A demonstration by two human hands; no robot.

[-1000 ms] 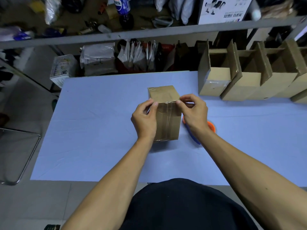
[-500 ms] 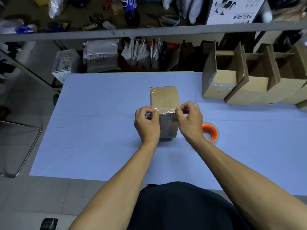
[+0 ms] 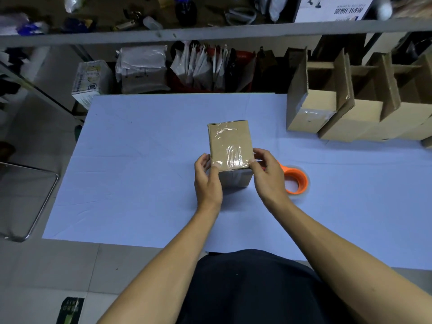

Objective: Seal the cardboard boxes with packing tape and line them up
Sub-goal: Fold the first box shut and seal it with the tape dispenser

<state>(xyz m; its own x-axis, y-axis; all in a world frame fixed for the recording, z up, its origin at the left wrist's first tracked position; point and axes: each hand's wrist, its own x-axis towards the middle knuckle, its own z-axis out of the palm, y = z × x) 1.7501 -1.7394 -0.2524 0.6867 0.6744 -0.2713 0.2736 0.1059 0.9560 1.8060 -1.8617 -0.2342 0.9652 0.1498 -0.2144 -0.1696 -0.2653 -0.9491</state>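
Note:
A small brown cardboard box [image 3: 229, 143] stands on the pale blue table [image 3: 140, 171], its top face covered with shiny clear tape. My left hand [image 3: 207, 181] grips the box's near left corner, thumb on the top edge. My right hand [image 3: 268, 176] grips the near right corner in the same way. An orange tape roll [image 3: 295, 181] lies flat on the table just right of my right hand.
Several open-topped cardboard boxes [image 3: 327, 113] stand in a row at the table's back right. A grey shelf rail [image 3: 210, 31] crosses above, with bags and packages behind the table. A metal chair frame [image 3: 35, 202] stands at the left.
The box has been turned from lying tilted toward me to standing with its taped face up. Both hands shifted from pressing tape on its front to gripping its near corners.

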